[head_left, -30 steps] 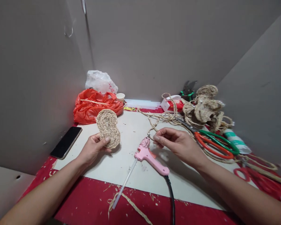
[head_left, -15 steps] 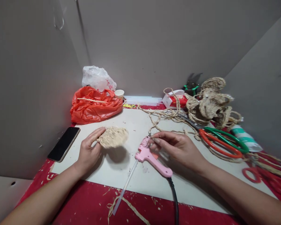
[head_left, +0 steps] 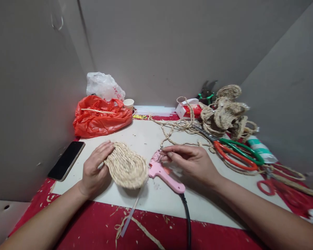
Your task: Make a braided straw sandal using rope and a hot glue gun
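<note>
My left hand point(head_left: 97, 170) grips one end of a sole-shaped piece of coiled straw braid point(head_left: 127, 166). The piece is tilted above the board, its broad face turned up to me. A pink glue gun point(head_left: 163, 173) lies on the board with a clear glue stick point(head_left: 130, 217) sticking out of its back end. My right hand point(head_left: 191, 161) is at the gun's nozzle end, thumb and fingertips pinched together. What they pinch, if anything, is too small to make out. A strand of straw braid point(head_left: 169, 139) runs to the spot by the nozzle.
Scissors with red and green handles point(head_left: 237, 158) lie right, below a heap of braided straw point(head_left: 225, 111). A phone point(head_left: 66, 160) lies left, a red plastic bag point(head_left: 101, 119) behind it. At the back are glue sticks point(head_left: 155, 111), a paper cup point(head_left: 128, 103) and pliers point(head_left: 207, 95).
My left hand has tilted the straw piece, so its broad face shows and its rounded end hangs lower, nearer the glue gun. My right hand stays by the nozzle. The view has shifted slightly.
</note>
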The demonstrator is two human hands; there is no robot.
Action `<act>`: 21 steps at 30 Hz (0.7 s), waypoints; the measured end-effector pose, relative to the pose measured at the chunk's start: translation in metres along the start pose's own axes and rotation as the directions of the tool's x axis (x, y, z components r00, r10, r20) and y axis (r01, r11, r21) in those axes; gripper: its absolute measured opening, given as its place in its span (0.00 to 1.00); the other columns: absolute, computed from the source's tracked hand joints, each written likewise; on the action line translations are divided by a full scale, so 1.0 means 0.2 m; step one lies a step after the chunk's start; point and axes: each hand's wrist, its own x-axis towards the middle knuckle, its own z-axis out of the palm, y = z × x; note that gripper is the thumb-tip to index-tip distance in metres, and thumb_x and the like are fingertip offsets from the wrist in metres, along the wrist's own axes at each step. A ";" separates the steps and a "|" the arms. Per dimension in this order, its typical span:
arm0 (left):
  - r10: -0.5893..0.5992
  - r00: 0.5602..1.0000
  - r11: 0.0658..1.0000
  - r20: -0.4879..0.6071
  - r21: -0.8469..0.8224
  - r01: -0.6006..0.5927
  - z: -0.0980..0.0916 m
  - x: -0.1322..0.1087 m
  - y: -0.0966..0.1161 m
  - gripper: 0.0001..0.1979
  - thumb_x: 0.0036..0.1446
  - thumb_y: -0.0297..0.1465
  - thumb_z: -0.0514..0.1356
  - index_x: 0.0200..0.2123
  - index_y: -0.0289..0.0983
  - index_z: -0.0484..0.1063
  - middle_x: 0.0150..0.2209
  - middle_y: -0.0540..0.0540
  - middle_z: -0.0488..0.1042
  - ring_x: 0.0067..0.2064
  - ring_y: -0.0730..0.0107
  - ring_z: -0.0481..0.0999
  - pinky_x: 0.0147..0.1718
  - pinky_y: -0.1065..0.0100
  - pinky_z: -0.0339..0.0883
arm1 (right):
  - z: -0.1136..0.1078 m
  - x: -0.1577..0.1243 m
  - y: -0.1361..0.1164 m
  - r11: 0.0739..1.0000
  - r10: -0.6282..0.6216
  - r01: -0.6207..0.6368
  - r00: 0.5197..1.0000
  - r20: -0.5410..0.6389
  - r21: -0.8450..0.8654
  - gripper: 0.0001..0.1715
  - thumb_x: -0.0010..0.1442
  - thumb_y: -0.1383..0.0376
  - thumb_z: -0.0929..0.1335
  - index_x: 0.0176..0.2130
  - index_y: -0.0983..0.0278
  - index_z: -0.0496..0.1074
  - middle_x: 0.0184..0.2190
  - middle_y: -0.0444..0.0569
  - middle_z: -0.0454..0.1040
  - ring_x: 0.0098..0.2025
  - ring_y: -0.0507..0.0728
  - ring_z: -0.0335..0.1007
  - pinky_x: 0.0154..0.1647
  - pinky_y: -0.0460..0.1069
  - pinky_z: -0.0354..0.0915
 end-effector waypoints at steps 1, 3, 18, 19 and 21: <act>-0.164 0.986 0.982 0.029 -0.092 0.166 0.02 0.00 0.00 0.18 0.57 0.26 0.59 0.52 0.39 0.72 0.47 0.42 0.78 0.49 0.58 0.77 0.49 0.56 0.71 | 0.00 0.01 0.01 1.000 -0.001 0.001 1.000 -0.001 0.017 0.10 0.51 0.62 0.73 0.33 0.64 0.79 0.26 0.51 0.80 0.29 0.56 0.78 0.31 0.49 0.75; -0.496 0.852 0.802 0.170 -0.287 0.524 0.05 0.01 -0.01 0.16 0.58 0.32 0.60 0.49 0.35 0.72 0.39 0.42 0.79 0.38 0.63 0.79 0.39 0.62 0.75 | 0.00 0.02 0.02 0.999 -0.003 0.003 1.000 -0.008 0.048 0.10 0.51 0.61 0.72 0.34 0.64 0.79 0.27 0.51 0.80 0.30 0.56 0.78 0.32 0.49 0.74; -0.803 0.458 0.517 0.381 0.063 0.854 -0.13 0.00 0.03 0.25 0.52 0.45 0.60 0.44 0.29 0.73 0.32 0.36 0.79 0.32 0.58 0.79 0.33 0.60 0.71 | 0.01 0.01 -0.03 0.999 -0.032 0.026 0.993 0.115 0.047 0.07 0.49 0.64 0.67 0.26 0.65 0.74 0.23 0.49 0.78 0.25 0.54 0.73 0.27 0.47 0.66; -0.795 0.519 0.574 0.313 0.113 0.811 -0.13 0.01 0.04 0.27 0.53 0.45 0.59 0.47 0.29 0.72 0.38 0.34 0.79 0.38 0.55 0.79 0.39 0.58 0.71 | 0.01 0.01 -0.03 0.998 -0.032 0.025 0.990 0.138 0.049 0.08 0.49 0.63 0.67 0.26 0.65 0.74 0.23 0.49 0.78 0.25 0.54 0.73 0.27 0.47 0.66; -0.689 0.684 0.724 0.239 0.265 0.637 -0.09 0.04 0.06 0.29 0.57 0.45 0.55 0.55 0.30 0.68 0.52 0.32 0.74 0.53 0.51 0.73 0.53 0.55 0.64 | 0.01 0.01 -0.03 0.999 -0.033 0.026 0.982 0.184 0.042 0.10 0.51 0.62 0.67 0.26 0.66 0.74 0.24 0.50 0.78 0.26 0.54 0.73 0.28 0.47 0.66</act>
